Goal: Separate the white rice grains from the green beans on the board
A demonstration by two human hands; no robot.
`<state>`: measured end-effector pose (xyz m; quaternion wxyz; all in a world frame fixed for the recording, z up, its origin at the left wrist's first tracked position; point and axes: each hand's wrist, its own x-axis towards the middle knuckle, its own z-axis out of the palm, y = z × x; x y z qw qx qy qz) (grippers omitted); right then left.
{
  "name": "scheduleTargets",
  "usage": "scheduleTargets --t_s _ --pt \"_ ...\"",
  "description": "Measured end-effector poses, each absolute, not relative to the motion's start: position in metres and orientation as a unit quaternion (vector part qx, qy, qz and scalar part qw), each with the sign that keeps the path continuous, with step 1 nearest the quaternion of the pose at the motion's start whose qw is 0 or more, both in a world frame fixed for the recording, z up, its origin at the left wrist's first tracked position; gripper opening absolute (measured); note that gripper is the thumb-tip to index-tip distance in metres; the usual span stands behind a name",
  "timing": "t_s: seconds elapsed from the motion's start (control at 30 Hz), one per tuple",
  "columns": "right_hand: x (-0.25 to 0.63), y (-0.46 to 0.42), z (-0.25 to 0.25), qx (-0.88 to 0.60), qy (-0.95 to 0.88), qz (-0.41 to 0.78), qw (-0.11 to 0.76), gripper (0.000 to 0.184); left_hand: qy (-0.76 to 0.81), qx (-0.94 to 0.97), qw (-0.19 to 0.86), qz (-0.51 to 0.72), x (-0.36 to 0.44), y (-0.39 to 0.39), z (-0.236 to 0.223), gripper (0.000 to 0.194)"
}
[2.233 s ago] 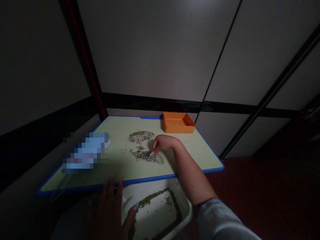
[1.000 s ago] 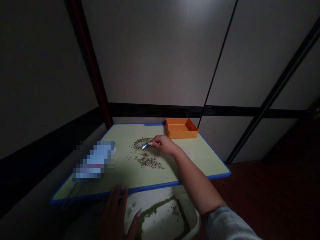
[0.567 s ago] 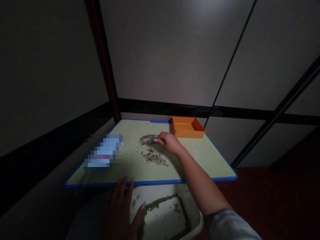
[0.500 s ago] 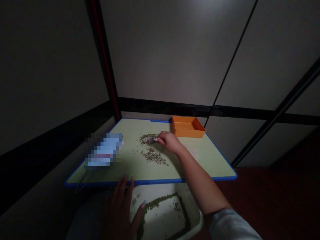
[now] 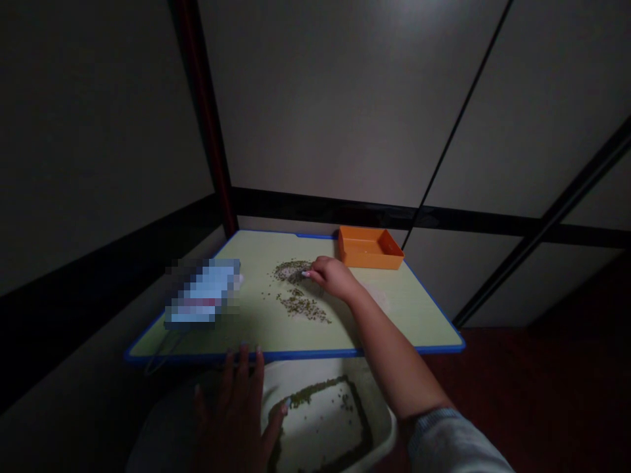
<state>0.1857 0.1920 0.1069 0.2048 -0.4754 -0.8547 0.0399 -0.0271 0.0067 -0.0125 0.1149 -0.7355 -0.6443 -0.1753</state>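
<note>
Head view: the right hand point(image 5: 332, 276) is pinched shut around what looks like a small spoon point(image 5: 302, 273), mostly hidden by the fingers, with the tip down in the far patch of green bits point(image 5: 290, 264) mixed with something pale. There's a second patch, the near one point(image 5: 303, 307), just this side of it, both on the yellowish tabletop point(image 5: 236, 328) with the blue edge. The left hand point(image 5: 239, 407) is open, fingers spread at the table's near edge, and I can't see anything in it. Its thumb is over the whitish tub point(image 5: 320, 430), which has more green stuff lined up along the inside of its base. Orange box point(image 5: 372, 260) sits upright at the far right corner, and a pixelated bluish item point(image 5: 202, 295) is at the left side, too blurred to tell what it is.
</note>
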Motion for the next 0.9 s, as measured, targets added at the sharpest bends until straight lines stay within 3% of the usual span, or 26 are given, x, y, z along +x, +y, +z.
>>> scheduleTargets --t_s 0.37,0.63,0.9 --pt "0.186 0.195 0.103 -0.471 -0.839 0.021 0.274 0.029 -0.635 -0.743 0.077 -0.198 -0.031 0.009 -0.017 0.066" --pt "0.184 0.193 0.105 -0.483 -0.848 0.009 0.219 0.031 -0.620 -0.751 0.124 -0.190 -0.019 -0.001 0.001 0.057" --pt "0.182 0.190 0.107 -0.485 -0.846 0.022 0.221 0.029 -0.550 -0.808 0.121 -0.175 -0.016 -0.003 -0.004 0.069"
